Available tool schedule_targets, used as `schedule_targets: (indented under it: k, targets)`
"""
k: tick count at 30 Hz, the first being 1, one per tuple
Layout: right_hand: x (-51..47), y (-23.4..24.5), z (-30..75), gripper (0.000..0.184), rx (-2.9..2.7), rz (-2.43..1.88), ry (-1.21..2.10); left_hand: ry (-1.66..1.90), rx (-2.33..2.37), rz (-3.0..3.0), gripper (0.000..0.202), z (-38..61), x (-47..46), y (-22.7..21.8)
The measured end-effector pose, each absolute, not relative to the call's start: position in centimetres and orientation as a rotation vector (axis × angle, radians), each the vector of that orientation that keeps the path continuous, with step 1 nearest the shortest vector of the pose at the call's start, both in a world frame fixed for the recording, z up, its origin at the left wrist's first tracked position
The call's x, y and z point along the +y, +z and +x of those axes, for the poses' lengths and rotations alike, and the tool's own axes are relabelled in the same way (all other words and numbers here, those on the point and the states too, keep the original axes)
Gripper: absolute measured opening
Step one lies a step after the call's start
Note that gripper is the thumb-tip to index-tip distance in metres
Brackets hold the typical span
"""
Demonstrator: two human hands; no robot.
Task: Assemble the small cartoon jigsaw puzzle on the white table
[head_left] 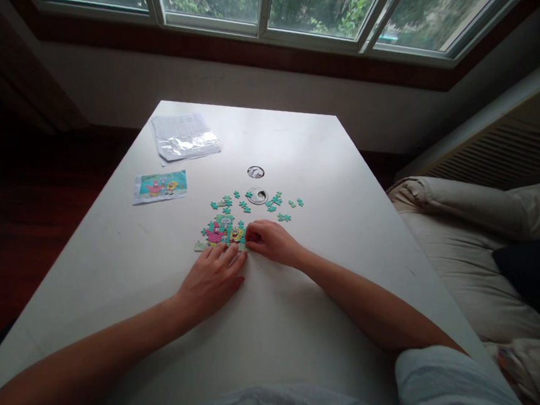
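Note:
A small, partly joined jigsaw puzzle (223,230) with cartoon figures lies on the white table (307,300). My left hand (210,278) rests flat with fingers stretched out, its fingertips touching the puzzle's near edge. My right hand (269,240) is curled at the puzzle's right edge, fingertips pinched at a piece I cannot make out clearly. Several loose teal pieces (274,203) are scattered just beyond the puzzle.
A printed reference picture (161,186) lies to the left, with a clear plastic bag (183,136) beyond it. Two round cable holes (256,183) sit mid-table. A cushioned seat (471,235) flanks the table's right edge. Windows run along the far wall.

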State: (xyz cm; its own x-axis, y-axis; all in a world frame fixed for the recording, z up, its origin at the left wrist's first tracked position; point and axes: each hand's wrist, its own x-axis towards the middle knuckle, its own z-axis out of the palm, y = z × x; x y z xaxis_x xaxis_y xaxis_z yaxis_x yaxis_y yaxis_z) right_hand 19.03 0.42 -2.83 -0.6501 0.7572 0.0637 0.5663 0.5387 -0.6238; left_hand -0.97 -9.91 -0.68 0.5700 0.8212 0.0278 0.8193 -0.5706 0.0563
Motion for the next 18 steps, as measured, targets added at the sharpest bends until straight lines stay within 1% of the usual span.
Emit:
schedule_targets:
  k: [13,18]
  targets:
    - [0.7,-3.1,19.4,0.006,-2.486,-1.077,0.772,0.085,1.424,2.799,0.041,-1.0,-9.4,-0.7]
    - [1.9,-3.0,19.4,0.009,-2.487,-1.054,0.875,0.094,1.407,2.800,0.041,-1.0,-9.5,-0.7]
